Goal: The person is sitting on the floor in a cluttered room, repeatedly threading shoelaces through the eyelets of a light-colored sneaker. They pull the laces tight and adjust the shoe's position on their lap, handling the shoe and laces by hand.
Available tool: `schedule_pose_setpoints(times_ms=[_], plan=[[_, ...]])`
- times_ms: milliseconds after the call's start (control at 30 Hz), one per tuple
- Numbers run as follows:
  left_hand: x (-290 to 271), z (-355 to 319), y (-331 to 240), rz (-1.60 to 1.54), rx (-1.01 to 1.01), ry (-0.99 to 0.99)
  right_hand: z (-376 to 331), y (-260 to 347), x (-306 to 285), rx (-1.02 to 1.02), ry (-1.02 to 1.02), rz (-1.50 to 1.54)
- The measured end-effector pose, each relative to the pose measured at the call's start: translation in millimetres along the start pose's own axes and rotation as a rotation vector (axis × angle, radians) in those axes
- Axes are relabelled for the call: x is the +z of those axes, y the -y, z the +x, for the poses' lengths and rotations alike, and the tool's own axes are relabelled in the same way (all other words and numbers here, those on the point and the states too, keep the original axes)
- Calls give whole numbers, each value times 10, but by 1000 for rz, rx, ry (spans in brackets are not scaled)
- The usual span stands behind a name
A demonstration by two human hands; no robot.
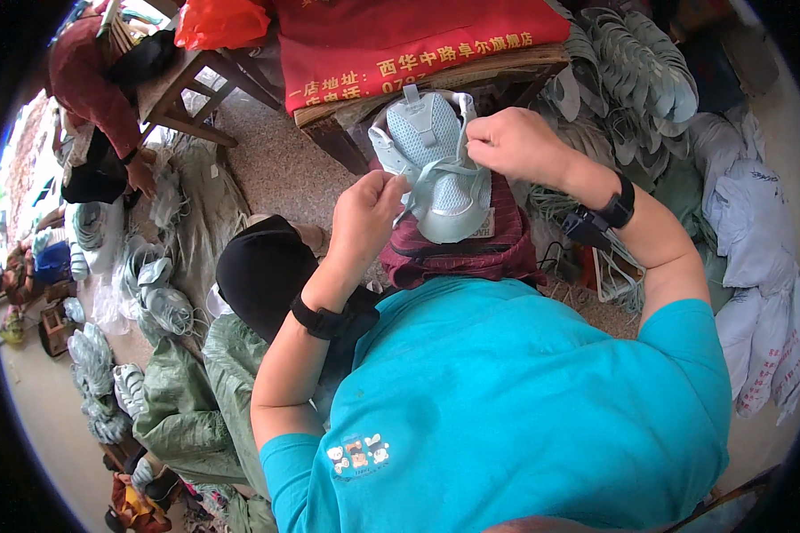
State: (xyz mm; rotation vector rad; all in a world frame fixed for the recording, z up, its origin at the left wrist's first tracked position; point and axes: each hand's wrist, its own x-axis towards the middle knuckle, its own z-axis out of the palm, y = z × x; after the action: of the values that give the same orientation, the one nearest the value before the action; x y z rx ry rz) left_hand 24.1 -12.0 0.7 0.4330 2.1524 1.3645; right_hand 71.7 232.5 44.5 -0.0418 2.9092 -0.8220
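Note:
A pale blue shoe upper [453,216] with a mesh tongue rests on a dark red bag [458,258] in front of my body. Its toe end is nearest me. A pale shoelace [437,169] crosses over its middle. At the upper's left side, my left hand [364,213] is closed in a pinch on one part of the lace. My right hand [517,144] pinches the lace at the upper's right edge, with the fingertips partly hidden. The tongue [418,129] stands up between the two sides, toward the bench.
A wooden bench [436,75] covered with red printed cloth [400,44] stands just beyond the upper. Bundled shoe parts [640,67] and white sacks [756,231] line the right. Green sacks [182,409] lie at left. Another person's hand [140,175] shows at far left.

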Motion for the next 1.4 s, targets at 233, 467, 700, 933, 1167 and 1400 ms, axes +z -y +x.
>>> schedule_pose_setpoints(times_ms=[233, 467, 700, 933, 1167, 1400], plan=[[11, 54, 76, -205, -46, 103, -41, -32, 108, -405, -130, -455], [48, 197, 123, 131, 160, 4, -18, 34, -80, -493, 1, -629], [36, 105, -134, 828, 511, -104, 71, 140, -177, -586, -112, -510], [-288, 281, -442, 681, 626, 68, 289, -49, -284, -532, 208, -374], [-332, 480, -215, 517, 625, 199, 232, -125, -140, -438, 95, -266], [-155, 472, -140, 435, 520, 75, 230, -108, -47, -244, 32, 13]])
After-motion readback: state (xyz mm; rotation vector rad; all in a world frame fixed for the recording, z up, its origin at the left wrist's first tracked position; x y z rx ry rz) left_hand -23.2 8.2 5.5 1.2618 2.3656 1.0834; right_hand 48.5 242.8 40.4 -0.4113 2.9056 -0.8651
